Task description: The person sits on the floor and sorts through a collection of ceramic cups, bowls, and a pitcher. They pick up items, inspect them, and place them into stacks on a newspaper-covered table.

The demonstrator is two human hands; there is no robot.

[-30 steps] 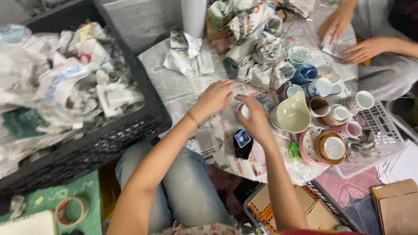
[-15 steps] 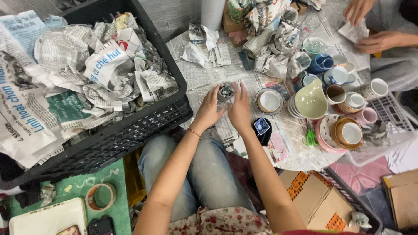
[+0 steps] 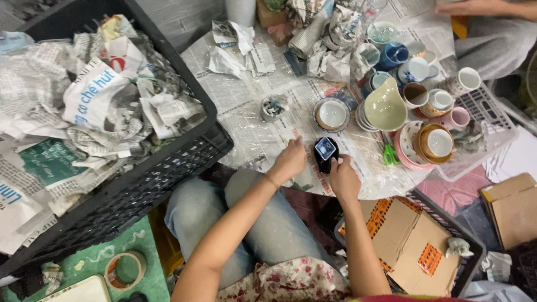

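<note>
My right hand (image 3: pixel 342 178) grips a small dark square cup (image 3: pixel 325 152) with a pale blue inside, which stands on the newspaper-covered table (image 3: pixel 246 95) near its front edge. My left hand (image 3: pixel 291 160) lies on the newspaper just left of that cup, fingers spread and holding nothing. Farther back, a small patterned cup (image 3: pixel 273 106) stands alone on the paper. A brown-rimmed bowl (image 3: pixel 331 114) is to its right.
A black crate (image 3: pixel 168 162) of crumpled newspaper fills the left. Cups, a pale green jug (image 3: pixel 385 106), stacked plates (image 3: pixel 411 159) and green scissors (image 3: pixel 390 155) crowd the right. A cardboard box (image 3: pixel 408 240) sits lower right. Another person's hand (image 3: pixel 470 6) is at top right.
Both hands let go of the small patterned cup, which now stands on the paper. They drew back toward me, and the right hand took hold of the dark square cup.
</note>
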